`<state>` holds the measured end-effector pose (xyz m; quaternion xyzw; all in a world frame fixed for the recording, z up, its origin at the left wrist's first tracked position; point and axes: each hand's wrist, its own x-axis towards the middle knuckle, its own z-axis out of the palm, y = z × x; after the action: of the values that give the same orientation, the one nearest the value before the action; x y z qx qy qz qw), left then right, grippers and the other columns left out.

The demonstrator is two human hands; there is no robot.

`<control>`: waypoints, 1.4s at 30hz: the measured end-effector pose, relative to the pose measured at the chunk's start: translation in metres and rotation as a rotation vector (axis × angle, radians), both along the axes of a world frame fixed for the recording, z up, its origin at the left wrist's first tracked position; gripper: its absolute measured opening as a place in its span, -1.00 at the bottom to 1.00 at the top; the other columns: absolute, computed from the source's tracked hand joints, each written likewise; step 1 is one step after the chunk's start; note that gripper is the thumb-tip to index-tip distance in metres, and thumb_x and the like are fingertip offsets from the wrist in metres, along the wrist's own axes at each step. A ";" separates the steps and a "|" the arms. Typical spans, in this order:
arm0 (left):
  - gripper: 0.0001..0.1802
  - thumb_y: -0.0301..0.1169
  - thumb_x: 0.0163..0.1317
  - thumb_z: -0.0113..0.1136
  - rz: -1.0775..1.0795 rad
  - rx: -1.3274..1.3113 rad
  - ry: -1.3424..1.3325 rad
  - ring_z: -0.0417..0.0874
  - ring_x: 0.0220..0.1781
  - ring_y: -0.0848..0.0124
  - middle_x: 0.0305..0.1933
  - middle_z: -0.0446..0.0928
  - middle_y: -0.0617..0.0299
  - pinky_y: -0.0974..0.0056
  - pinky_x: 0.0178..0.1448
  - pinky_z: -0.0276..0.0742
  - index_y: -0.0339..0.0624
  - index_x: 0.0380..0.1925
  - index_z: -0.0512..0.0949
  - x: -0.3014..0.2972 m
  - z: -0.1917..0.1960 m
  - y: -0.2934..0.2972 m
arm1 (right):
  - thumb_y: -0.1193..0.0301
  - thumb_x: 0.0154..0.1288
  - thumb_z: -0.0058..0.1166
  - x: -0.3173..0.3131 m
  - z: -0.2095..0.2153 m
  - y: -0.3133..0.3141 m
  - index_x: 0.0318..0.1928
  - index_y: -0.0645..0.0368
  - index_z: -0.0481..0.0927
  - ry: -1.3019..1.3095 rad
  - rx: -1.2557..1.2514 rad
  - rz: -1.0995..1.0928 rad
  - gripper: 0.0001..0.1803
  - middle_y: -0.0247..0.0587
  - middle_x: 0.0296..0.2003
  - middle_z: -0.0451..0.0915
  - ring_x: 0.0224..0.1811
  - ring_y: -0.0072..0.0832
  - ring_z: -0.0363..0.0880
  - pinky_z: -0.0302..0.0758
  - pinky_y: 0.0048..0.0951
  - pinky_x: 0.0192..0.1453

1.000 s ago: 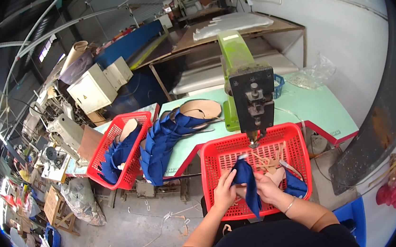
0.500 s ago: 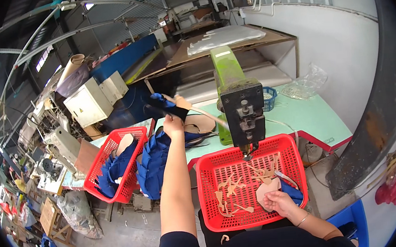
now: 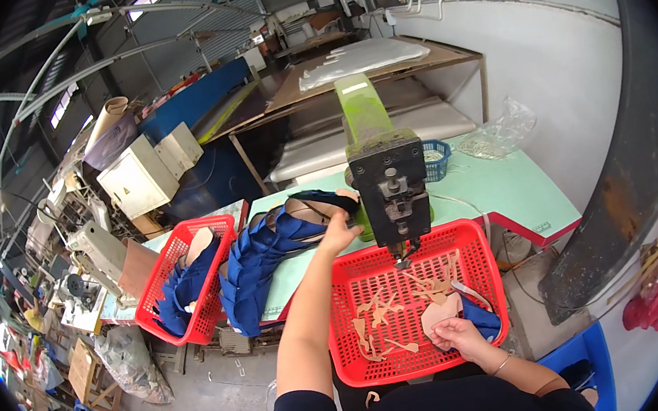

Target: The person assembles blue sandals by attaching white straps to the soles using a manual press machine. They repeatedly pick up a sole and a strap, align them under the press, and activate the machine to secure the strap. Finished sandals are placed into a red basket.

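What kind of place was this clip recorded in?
Most likely a shoe-making workshop or small factory. A green press-type machine stands on a pale green workbench, blue shoe uppers lie stacked beside it, and tan offcuts litter a red plastic basket. More machines line the floor at left.

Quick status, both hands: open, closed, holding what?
Left hand: closed on a blue sandal on the table.
Right hand: holding a tan insole in the red basket.

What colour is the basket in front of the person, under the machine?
The basket is red, with an open mesh wall; the head view shows it clearly.
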<state>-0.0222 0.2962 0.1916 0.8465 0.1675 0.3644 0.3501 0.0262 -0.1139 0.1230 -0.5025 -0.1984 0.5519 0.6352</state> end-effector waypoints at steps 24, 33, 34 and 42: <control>-0.73 -0.45 0.08 -0.05 0.561 1.001 0.807 0.59 -0.13 0.25 -0.19 0.54 0.22 0.04 0.21 0.27 0.07 -0.24 0.57 -0.094 0.096 0.024 | 0.41 0.27 0.03 0.037 0.020 -0.026 -0.22 0.26 0.51 -0.155 0.076 -0.245 -0.83 -0.26 -0.40 0.57 -0.39 -0.59 0.54 0.51 -0.56 -0.28; -0.69 -0.49 0.10 -0.08 0.486 0.634 0.738 0.57 -0.08 0.16 -0.17 0.54 0.12 0.15 0.04 0.44 0.05 -0.20 0.58 -0.084 0.065 0.023 | 0.38 -0.03 0.23 0.055 0.029 -0.008 -0.27 0.22 0.56 -1.408 -0.013 -0.293 -0.72 -0.10 -0.30 0.57 -0.15 -0.24 0.54 0.46 -0.27 -0.03; -0.71 -0.41 0.17 -0.10 0.574 0.626 0.826 0.59 -0.08 0.18 -0.16 0.54 0.12 0.10 0.03 0.44 0.08 -0.20 0.58 -0.085 0.067 0.021 | 0.34 -0.05 0.24 0.055 0.025 -0.013 -0.22 0.22 0.54 -1.460 -0.032 -0.189 -0.65 -0.10 -0.22 0.54 -0.06 -0.20 0.48 0.41 -0.22 0.04; -0.61 -0.55 -0.02 0.06 0.445 0.864 0.365 0.51 -0.05 0.13 -0.14 0.48 0.03 0.08 0.05 0.41 -0.09 -0.10 0.46 -0.080 0.059 -0.035 | 0.17 -0.23 0.34 0.044 0.024 -0.016 0.24 0.14 0.10 -1.354 -0.569 0.118 0.00 0.12 0.02 0.37 0.08 -0.05 0.39 0.32 0.04 0.08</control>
<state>-0.1024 0.2610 0.2503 0.9075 0.2360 0.3123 -0.1524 0.0699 -0.1300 0.1468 -0.8670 -0.4231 0.1844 0.1880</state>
